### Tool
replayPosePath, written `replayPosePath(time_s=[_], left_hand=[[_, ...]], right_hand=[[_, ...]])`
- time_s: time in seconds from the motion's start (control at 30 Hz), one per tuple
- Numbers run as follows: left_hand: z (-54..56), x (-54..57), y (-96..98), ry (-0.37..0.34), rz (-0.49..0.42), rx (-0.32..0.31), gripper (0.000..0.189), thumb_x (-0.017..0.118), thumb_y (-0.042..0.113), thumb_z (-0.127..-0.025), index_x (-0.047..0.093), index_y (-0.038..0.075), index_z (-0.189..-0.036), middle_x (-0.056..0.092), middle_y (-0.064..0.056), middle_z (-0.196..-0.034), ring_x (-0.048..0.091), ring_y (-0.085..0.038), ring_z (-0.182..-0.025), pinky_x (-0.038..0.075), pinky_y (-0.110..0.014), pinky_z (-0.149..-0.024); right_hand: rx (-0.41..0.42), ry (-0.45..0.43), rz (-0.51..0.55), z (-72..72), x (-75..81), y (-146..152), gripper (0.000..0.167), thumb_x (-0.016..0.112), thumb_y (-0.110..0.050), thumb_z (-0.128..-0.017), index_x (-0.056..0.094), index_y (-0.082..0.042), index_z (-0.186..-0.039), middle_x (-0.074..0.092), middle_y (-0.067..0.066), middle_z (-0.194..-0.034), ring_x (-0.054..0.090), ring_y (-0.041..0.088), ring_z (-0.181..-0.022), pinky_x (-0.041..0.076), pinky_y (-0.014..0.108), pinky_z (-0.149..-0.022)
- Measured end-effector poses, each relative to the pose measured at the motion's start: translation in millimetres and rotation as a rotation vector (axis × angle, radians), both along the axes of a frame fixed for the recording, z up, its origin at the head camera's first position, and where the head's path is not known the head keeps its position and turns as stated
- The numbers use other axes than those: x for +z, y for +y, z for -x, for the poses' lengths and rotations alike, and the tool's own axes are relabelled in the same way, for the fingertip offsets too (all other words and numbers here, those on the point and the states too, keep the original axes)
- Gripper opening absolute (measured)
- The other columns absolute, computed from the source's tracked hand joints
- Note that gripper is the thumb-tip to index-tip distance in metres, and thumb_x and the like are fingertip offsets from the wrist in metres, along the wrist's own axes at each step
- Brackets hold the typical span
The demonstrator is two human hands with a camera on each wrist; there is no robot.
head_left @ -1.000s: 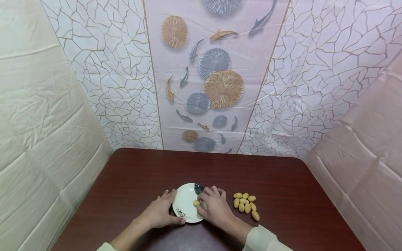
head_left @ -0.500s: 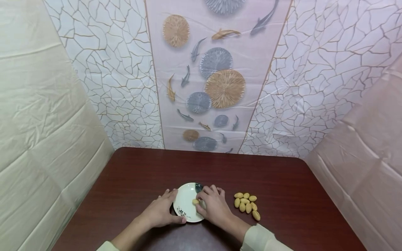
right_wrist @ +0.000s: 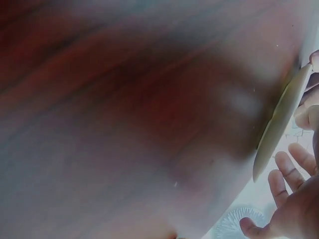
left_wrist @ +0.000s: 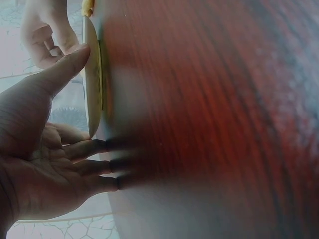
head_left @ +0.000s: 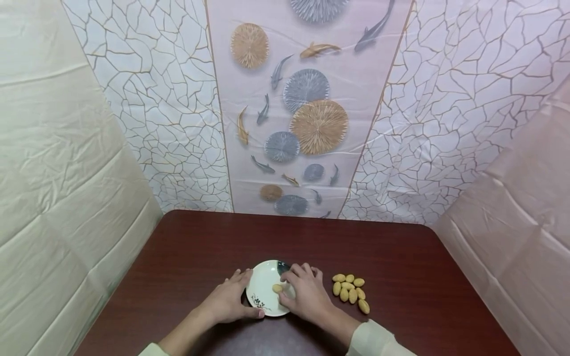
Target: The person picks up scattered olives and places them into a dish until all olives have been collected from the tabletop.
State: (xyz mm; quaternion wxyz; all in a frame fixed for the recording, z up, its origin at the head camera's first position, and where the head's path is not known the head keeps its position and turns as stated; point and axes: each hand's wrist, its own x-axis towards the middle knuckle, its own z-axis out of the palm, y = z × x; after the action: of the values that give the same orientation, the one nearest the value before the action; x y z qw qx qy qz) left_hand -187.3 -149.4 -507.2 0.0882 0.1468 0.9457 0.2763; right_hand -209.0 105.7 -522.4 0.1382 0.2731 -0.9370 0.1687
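A round white plate (head_left: 263,287) with a dark green patch and a small black plant print stands on the table. My left hand (head_left: 228,298) holds it by the left side, thumb at the near rim and fingers along the far-left rim. On the plate lies one small yellow oval piece (head_left: 277,288), olive-like in shape. My right hand (head_left: 307,292) is over the plate's right side, thumb and index fingertips just right of the piece and parted. Its other fingers are raised and loosely bent. The right wrist view shows the plate (right_wrist: 281,124) edge-on with spread right-hand fingers (right_wrist: 288,172).
Several more yellow oval pieces (head_left: 347,287) lie in a cluster on the table, right of my right hand. The dark red-brown table (head_left: 213,242) reaches back to a patterned cloth wall (head_left: 289,163). Pale cloth sides (head_left: 67,198) flank it.
My right thumb and index finger have moved slightly apart, away from the yellow oval piece, which now lies on the plate. The left hand and the plate have barely moved.
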Motion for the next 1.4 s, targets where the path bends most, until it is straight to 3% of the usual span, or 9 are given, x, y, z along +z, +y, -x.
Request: replayPosePath(time_s=[0.43, 0.83, 1.17, 1.4], left_hand=[[2.4, 2.2, 0.5, 0.003, -0.007, 0.007, 0.123, 0.096, 0.060, -0.077, 0.041, -0.004, -0.167, 0.045, -0.031, -0.170, 0.038, -0.056, -0.161, 0.035, -0.076, -0.127], [5.4, 0.5, -0.8, 0.014, 0.005, 0.008, 0.124, 0.096, 0.060, -0.078, 0.040, -0.004, -0.167, 0.045, -0.030, -0.171, 0.038, -0.057, -0.160, 0.036, -0.077, -0.126], [5.2, 1.3, 0.0, -0.006, 0.010, 0.011, 0.123, 0.096, 0.061, -0.078, 0.040, -0.003, -0.168, 0.045, -0.030, -0.171, 0.038, -0.057, -0.161, 0.035, -0.078, -0.126], [0.6, -0.3, -2.2, -0.012, -0.010, -0.012, 0.123, 0.096, 0.059, -0.079, 0.039, -0.005, -0.168, 0.045, -0.030, -0.171, 0.037, -0.056, -0.161, 0.036, -0.078, -0.125]], right_hand=[[-0.014, -0.014, -0.013, -8.0, 18.8, 31, 0.024, 0.087, -0.033, -0.093, 0.079, -0.022, -0.112, 0.067, -0.006, -0.105, 0.055, 0.016, -0.100, 0.050, 0.072, -0.101], [-0.028, 0.041, -0.039, -12.3, 40.5, 65, 0.025, 0.090, -0.032, -0.090, 0.080, -0.020, -0.111, 0.067, -0.007, -0.108, 0.058, 0.018, -0.101, 0.052, 0.074, -0.098], [-0.074, 0.062, -0.064, -25.5, 41.5, 91, 0.026, 0.092, -0.030, -0.088, 0.079, -0.021, -0.108, 0.065, -0.008, -0.103, 0.051, 0.010, -0.095, 0.053, 0.072, -0.098], [-0.099, 0.060, -0.051, -31.2, 38.4, 104, 0.023, 0.093, -0.029, -0.087, 0.078, -0.025, -0.104, 0.067, -0.010, -0.105, 0.056, 0.010, -0.100, 0.053, 0.072, -0.098]])
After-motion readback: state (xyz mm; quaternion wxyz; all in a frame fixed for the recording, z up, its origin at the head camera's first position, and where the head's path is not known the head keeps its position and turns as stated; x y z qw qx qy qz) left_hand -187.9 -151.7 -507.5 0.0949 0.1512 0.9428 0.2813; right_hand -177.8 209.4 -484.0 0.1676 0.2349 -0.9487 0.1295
